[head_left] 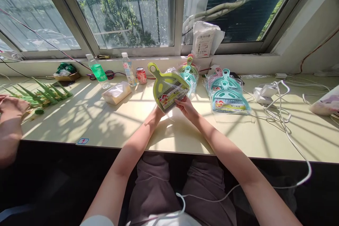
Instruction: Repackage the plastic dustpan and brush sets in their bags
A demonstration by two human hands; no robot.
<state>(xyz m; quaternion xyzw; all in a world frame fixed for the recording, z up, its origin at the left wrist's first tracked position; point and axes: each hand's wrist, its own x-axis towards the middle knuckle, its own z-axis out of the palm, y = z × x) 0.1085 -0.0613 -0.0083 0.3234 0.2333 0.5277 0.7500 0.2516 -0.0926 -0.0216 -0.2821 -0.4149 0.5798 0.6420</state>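
Observation:
A lime-green mini dustpan and brush set (169,86) in clear wrapping, with a printed label across its lower part, is held up over the table, its handle tilted to the upper left. My right hand (186,108) grips the lower right edge, thumb on the front. Behind the lower left edge is my left hand (159,111), supporting the set, its fingers mostly hidden. Just beyond stand more wrapped sets, among them a turquoise one (188,77). To the right lies a pile of turquoise dustpan sets (230,100) with a pink one (217,74) at its back.
White cables and plugs (266,93) spread over the right side. Toward the left are a tissue pack (116,93), two bottles (98,72) and a red can (141,75). Another person's arm (10,127) rests by green spiky pieces (45,93). A white package (205,40) stands on the windowsill.

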